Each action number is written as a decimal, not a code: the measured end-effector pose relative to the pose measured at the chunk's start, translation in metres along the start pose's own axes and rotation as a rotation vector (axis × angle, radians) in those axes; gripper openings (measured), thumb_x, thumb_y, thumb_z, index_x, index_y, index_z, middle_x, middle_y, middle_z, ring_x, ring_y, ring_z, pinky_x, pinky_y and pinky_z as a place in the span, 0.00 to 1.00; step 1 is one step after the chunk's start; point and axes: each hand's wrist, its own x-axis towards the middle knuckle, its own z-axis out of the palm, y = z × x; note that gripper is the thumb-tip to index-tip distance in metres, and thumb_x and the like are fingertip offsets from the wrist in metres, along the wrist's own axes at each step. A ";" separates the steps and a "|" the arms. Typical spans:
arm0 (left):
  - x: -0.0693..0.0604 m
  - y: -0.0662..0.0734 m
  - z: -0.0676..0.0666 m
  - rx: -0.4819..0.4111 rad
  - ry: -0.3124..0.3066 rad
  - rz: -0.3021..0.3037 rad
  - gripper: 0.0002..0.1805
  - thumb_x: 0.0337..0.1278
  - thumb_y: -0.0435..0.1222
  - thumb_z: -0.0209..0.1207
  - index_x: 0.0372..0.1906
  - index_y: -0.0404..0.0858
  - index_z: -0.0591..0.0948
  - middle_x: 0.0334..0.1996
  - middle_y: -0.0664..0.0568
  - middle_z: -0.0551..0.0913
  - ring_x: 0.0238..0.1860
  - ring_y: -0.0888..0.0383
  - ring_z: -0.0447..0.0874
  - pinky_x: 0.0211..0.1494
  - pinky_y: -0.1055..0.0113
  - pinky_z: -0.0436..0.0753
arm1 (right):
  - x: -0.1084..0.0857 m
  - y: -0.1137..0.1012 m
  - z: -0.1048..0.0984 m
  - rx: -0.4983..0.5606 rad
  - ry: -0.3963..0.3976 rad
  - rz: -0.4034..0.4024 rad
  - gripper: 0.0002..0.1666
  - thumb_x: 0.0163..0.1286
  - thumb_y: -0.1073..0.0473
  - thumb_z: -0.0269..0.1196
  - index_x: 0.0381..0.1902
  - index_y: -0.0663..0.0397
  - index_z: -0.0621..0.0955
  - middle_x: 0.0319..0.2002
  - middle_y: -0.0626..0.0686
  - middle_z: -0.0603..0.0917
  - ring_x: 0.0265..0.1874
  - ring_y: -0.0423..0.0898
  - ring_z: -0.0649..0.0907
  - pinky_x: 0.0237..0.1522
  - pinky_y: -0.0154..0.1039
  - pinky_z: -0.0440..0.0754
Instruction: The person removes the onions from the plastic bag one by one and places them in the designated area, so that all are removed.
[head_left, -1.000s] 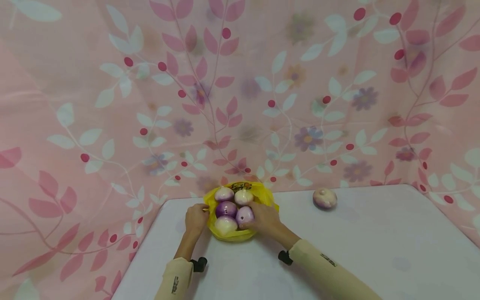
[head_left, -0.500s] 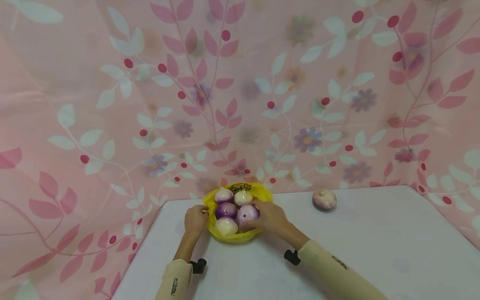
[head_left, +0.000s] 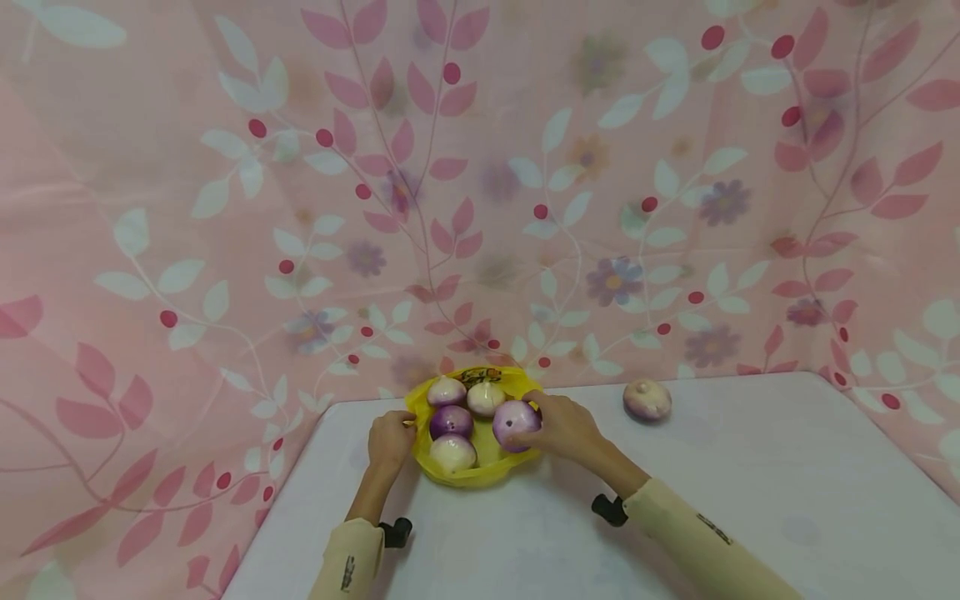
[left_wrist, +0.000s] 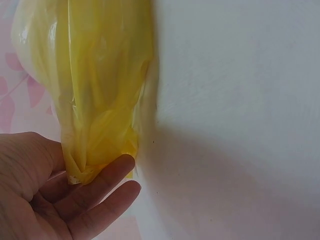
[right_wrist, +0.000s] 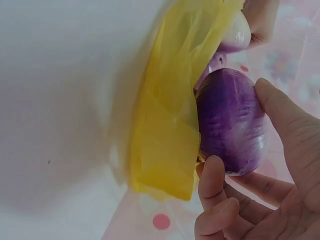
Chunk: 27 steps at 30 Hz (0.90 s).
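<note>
Purple onion (head_left: 516,423), lower centre of the head view, seems firm but slick; hold its widest girth, as the half-curled right hand (head_left: 567,428) does. The left hand (head_left: 389,440) pinches the limp yellow plastic bag (head_left: 480,478).

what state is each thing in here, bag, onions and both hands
yellow bag: open, mouth facing up
gripped onion: held at the bag's mouth
four other onions: sitting inside the bag
lone onion: resting on the table, untouched
left hand: pinching the bag's edge
right hand: gripping an onion
</note>
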 end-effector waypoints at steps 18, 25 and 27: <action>-0.001 -0.001 0.000 -0.007 -0.002 0.001 0.10 0.51 0.28 0.63 0.38 0.30 0.88 0.33 0.38 0.88 0.35 0.43 0.88 0.35 0.53 0.85 | -0.022 0.056 -0.048 -0.012 0.094 0.019 0.40 0.50 0.33 0.74 0.55 0.50 0.79 0.35 0.47 0.82 0.31 0.44 0.78 0.34 0.41 0.78; -0.001 -0.002 -0.001 -0.014 0.003 -0.004 0.09 0.52 0.28 0.63 0.39 0.30 0.88 0.35 0.38 0.88 0.36 0.42 0.88 0.37 0.52 0.85 | -0.030 0.083 -0.065 -0.037 0.125 0.061 0.45 0.51 0.32 0.72 0.58 0.56 0.78 0.37 0.52 0.84 0.34 0.49 0.80 0.36 0.48 0.80; -0.001 -0.002 0.000 -0.014 -0.006 -0.008 0.10 0.52 0.28 0.63 0.39 0.30 0.88 0.35 0.38 0.88 0.36 0.42 0.88 0.37 0.52 0.86 | -0.032 0.090 -0.071 -0.032 0.132 0.085 0.46 0.51 0.31 0.72 0.57 0.56 0.78 0.39 0.54 0.84 0.36 0.51 0.81 0.37 0.51 0.80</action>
